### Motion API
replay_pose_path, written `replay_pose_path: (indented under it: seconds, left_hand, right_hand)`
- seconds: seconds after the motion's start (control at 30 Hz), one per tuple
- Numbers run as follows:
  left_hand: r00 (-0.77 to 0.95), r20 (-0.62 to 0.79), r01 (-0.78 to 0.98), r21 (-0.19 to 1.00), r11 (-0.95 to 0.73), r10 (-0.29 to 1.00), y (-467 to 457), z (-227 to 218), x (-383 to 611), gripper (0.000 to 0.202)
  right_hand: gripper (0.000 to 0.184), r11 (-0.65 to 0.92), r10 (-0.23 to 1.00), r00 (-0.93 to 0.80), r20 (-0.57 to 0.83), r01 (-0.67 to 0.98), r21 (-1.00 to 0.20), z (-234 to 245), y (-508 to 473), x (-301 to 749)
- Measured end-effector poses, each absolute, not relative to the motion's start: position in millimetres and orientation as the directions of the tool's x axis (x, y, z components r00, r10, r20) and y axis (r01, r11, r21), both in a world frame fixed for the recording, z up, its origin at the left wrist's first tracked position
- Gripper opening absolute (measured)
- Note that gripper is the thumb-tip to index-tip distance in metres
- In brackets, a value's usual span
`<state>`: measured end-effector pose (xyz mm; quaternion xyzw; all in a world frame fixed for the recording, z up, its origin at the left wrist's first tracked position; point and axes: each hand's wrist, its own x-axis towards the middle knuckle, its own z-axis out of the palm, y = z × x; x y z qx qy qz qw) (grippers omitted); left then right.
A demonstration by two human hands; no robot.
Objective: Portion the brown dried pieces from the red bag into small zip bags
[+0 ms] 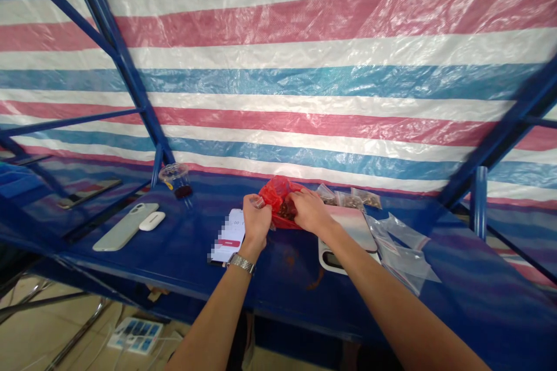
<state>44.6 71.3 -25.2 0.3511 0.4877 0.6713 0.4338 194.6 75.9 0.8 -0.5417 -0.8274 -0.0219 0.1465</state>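
A red plastic bag (275,187) stands open near the back of the blue table, with small brown pieces (285,209) inside. My left hand (257,220) is closed on the near left edge of this bag; a bit of something clear and shiny shows at its fingertips. From the right, my right hand (311,211) reaches into the bag's mouth. Its fingers bend down among the brown pieces, and the tips are hidden. Under my right forearm sits a white kitchen scale (354,226), partly covered. Beside my left wrist lies a phone (229,236) with a lit screen.
Several small filled zip bags (350,200) lie behind the scale. Flat clear zip bags (404,249) are spread to its right. Leftward are a plastic cup (176,181), a pale phone (126,229) and a white earbud case (152,221). Blue metal posts (480,203) flank the table before a striped tarp.
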Motion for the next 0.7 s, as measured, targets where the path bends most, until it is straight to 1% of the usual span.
replay_pose_path:
  seconds: [0.1,0.2,0.3,0.37,0.47,0.57,0.7]
  left_hand:
    - [-0.358,-0.030,-0.261,0.963,-0.070,0.933,68.8,-21.9,45.0,0.044]
    - [-0.352,-0.079,-0.309,0.950,-0.037,0.933,68.0,-19.9,43.9,0.043]
    - [-0.340,-0.111,-0.354,0.935,-0.018,0.934,69.3,-20.0,41.7,0.041]
    - [-0.330,-0.124,-0.369,0.929,-0.007,0.936,70.0,-20.7,40.6,0.042]
    - [-0.321,-0.141,-0.370,0.929,0.013,0.937,69.8,-21.7,40.2,0.043]
    - [-0.302,-0.141,-0.359,0.933,0.024,0.943,68.4,-21.8,41.1,0.039]
    - [-0.221,-0.121,-0.337,0.941,0.041,0.968,66.9,-21.1,42.3,0.029]
  right_hand:
    - [0.034,0.437,0.884,-0.395,0.251,0.888,-0.143,0.6,75.3,192.9]
    - [0.033,0.402,0.899,-0.351,0.260,0.899,-0.175,2.1,73.7,190.0]
    - [0.033,0.368,0.906,-0.321,0.275,0.920,-0.137,3.8,71.9,188.3]
    - [0.032,0.368,0.900,-0.325,0.289,0.923,-0.108,4.3,71.4,188.1]
    - [0.030,0.326,0.907,-0.281,0.314,0.940,-0.101,3.5,72.1,188.0]
    - [0.030,0.300,0.916,-0.250,0.313,0.946,-0.124,2.4,73.9,188.3]
    - [0.033,0.282,0.924,-0.217,0.315,0.943,-0.177,1.3,75.9,190.6]
